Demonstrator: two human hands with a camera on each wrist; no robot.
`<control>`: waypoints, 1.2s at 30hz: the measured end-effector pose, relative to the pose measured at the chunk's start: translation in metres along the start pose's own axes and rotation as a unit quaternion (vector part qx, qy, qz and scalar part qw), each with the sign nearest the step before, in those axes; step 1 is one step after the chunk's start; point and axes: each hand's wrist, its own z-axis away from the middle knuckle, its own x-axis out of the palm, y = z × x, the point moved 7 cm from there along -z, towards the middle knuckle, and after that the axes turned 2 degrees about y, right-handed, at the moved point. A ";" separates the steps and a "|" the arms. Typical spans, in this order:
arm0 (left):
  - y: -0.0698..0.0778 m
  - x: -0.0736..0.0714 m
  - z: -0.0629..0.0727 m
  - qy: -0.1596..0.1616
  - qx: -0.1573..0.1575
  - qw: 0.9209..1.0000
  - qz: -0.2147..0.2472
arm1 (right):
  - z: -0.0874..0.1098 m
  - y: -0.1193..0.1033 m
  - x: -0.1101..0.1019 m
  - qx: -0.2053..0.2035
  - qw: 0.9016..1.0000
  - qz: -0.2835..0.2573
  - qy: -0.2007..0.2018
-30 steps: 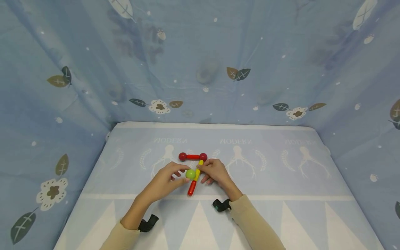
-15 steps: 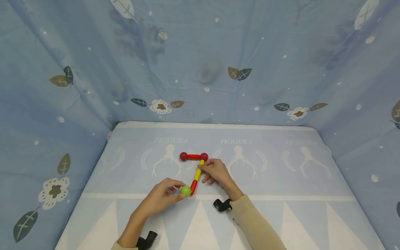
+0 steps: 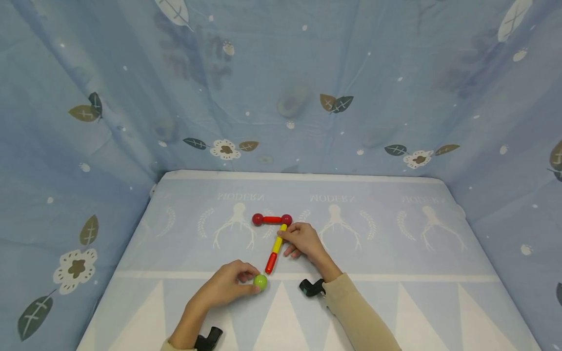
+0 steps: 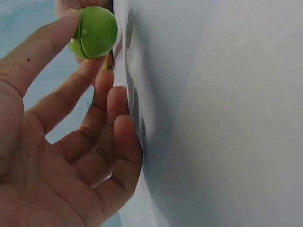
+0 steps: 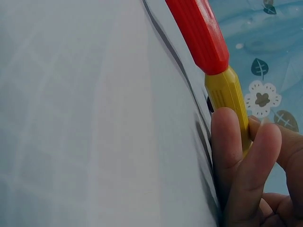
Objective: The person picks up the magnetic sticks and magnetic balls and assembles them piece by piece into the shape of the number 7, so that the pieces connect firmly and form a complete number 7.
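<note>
My left hand [image 3: 231,282] pinches a glossy green ball [image 3: 260,282] between thumb and fingertips; a seam line runs round the ball [image 4: 97,33] in the left wrist view. My right hand [image 3: 304,241] pinches a ribbed yellow rod [image 3: 278,244] near its upper part. End to end with that rod is a red rod [image 3: 270,263], its free end pointing toward the green ball with a small gap between. At the yellow rod's far end sits a dark red ball [image 3: 286,220]. From it another red rod [image 3: 272,220] runs left to a second dark red ball [image 3: 257,219].
A pale blue-and-white patterned cloth covers the table [image 3: 373,312]. Blue curtains [image 3: 281,87] with leaf and flower prints stand behind and at both sides. Black wrist cameras [image 3: 311,287] are worn below both hands.
My left hand has carried the green ball from beside the yellow rod toward me, to just below the red rod's free end. The right hand keeps its hold on the yellow rod.
</note>
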 end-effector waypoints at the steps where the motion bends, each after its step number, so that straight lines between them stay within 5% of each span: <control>1: 0.000 0.001 -0.001 0.000 -0.003 1.000 -0.004 | 0.000 0.000 0.000 0.000 1.000 0.001 0.000; 36: 0.002 0.012 -0.012 -0.010 -0.033 0.999 -0.018 | -0.001 -0.001 0.000 -0.010 1.000 0.013 0.000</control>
